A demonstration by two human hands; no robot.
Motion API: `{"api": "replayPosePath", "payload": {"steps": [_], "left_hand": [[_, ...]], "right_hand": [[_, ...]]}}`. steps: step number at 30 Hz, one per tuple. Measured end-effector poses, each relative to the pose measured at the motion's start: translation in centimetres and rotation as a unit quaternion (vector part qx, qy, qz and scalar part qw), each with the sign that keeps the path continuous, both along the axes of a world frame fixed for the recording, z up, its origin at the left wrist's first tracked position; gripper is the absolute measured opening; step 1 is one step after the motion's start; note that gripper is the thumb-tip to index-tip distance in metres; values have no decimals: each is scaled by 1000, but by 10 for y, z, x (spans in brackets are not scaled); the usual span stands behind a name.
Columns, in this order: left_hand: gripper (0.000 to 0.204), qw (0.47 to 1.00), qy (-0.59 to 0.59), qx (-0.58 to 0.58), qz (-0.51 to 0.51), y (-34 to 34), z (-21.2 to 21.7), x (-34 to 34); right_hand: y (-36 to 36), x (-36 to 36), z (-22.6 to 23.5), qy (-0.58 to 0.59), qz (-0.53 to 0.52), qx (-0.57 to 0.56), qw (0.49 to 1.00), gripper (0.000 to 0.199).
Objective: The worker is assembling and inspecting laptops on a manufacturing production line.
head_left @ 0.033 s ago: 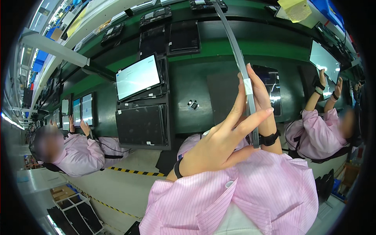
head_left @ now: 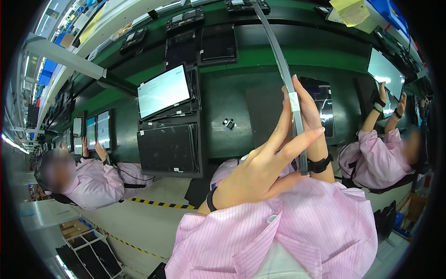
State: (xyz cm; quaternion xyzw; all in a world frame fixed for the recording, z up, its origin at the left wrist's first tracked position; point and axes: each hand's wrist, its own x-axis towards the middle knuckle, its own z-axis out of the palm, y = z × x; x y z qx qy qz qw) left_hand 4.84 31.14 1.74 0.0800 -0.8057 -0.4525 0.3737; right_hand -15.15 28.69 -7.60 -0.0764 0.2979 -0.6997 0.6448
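A tablet [head_left: 280, 60] stands on edge in front of me, so I see mostly its thin silver-grey side. My left hand [head_left: 262, 169] grips it near the lower end, with fingers stretched along its left face and over the edge. From the other side, my right hand [head_left: 310, 111] is closed on the same tablet, partly hidden behind it. A short pale strip of tape or label [head_left: 294, 101] sits on the tablet's edge between the fingers. Beneath, a dark mat [head_left: 261, 109] lies on the green bench, and another dark tablet [head_left: 320, 100] lies just right of my hands.
At left, a tablet with a lit screen [head_left: 165, 92] tops a stack beside more dark tablets [head_left: 168, 149]. A small metallic object [head_left: 228, 123] lies on the green bench [head_left: 223, 144]. Co-workers in pink [head_left: 95, 183] sit on both sides; the right one handles a lit tablet [head_left: 385, 72].
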Motion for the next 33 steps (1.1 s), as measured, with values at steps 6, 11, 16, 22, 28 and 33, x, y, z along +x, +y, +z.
{"api": "replayPosePath", "payload": {"steps": [6,11,16,22,28,33], "left_hand": [[75,1000,5,-7,13,-2,4,3],[75,999,12,15,30,-4,3,1],[80,999,3,5,39,-5,9,-2],[78,983,-177,14,-53,9,29,18],[75,990,-110,-32,-87,12,28,20],[61,988,62,119,-73,12,30,14]], "right_hand": [[-4,6,0,-33,9,-15,999,18],[-7,13,10,-82,-36,34,995,17],[-4,5,8,-110,20,18,994,18],[11,11,20,137,-117,-13,984,24],[18,2,24,84,-69,-206,973,28],[15,1,15,129,-108,-154,974,29]]}}
